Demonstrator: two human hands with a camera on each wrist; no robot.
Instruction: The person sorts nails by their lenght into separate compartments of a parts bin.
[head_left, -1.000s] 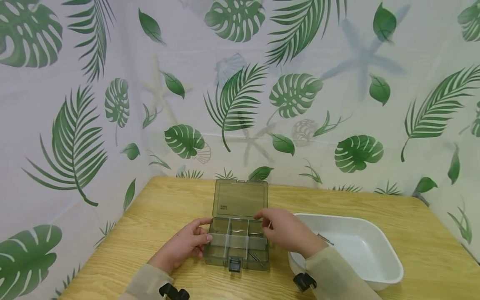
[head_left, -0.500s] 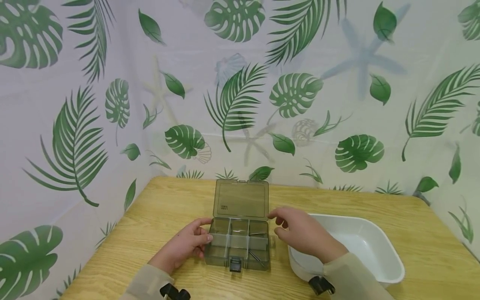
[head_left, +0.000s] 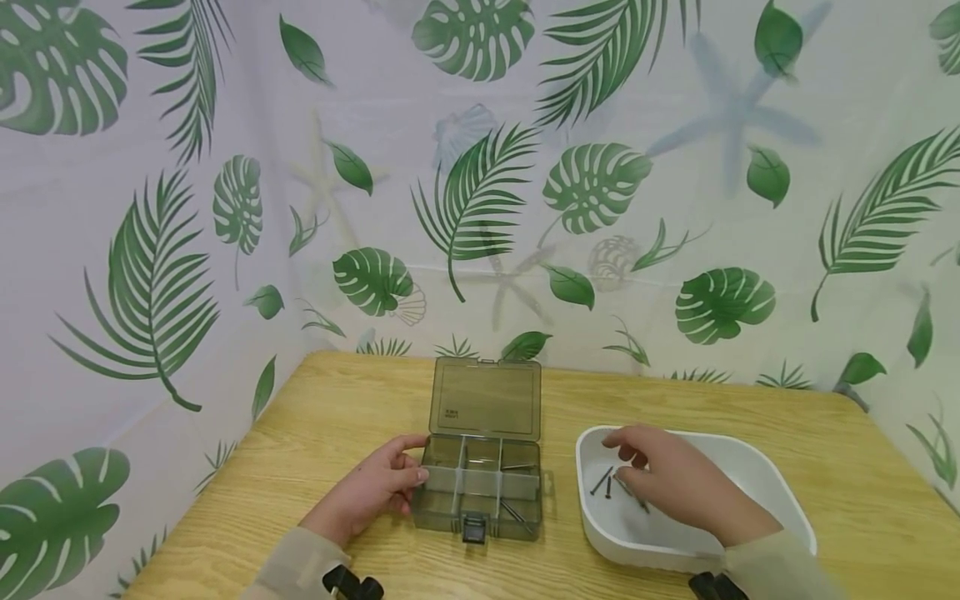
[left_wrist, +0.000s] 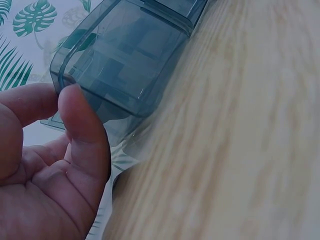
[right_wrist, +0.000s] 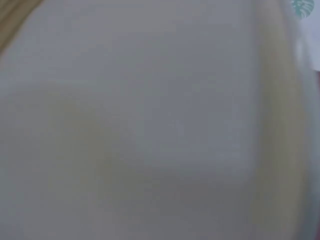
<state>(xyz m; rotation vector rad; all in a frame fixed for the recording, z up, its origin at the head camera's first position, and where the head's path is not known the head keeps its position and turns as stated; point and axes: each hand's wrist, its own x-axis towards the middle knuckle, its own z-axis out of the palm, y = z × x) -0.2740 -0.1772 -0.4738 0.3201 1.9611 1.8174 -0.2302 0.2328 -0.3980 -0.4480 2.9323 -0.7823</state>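
A smoky, see-through compartment box (head_left: 480, 487) sits on the table with its lid (head_left: 486, 400) raised. Thin screws (head_left: 517, 512) lie in its right-hand compartments. At the left edge, my left hand (head_left: 371, 487) holds the box by thumb and forefinger; the left wrist view shows the thumb (left_wrist: 82, 117) against a corner of the box (left_wrist: 125, 60). My right hand (head_left: 675, 479) hovers over the white tray (head_left: 738, 492), fingers loosely bent, holding nothing that I can see. Several dark screws (head_left: 608, 485) lie in the tray below its fingertips. Only blurred tray surface fills the right wrist view.
The wooden table (head_left: 360, 387) carries the box and, to its right, the tray, with a narrow gap between them. A leaf-printed cloth (head_left: 480, 208) hangs behind the table and along its left side.
My right hand has moved right, from the box's right-hand compartments to over the tray, uncovering the screws there. My left hand has stayed on the box.
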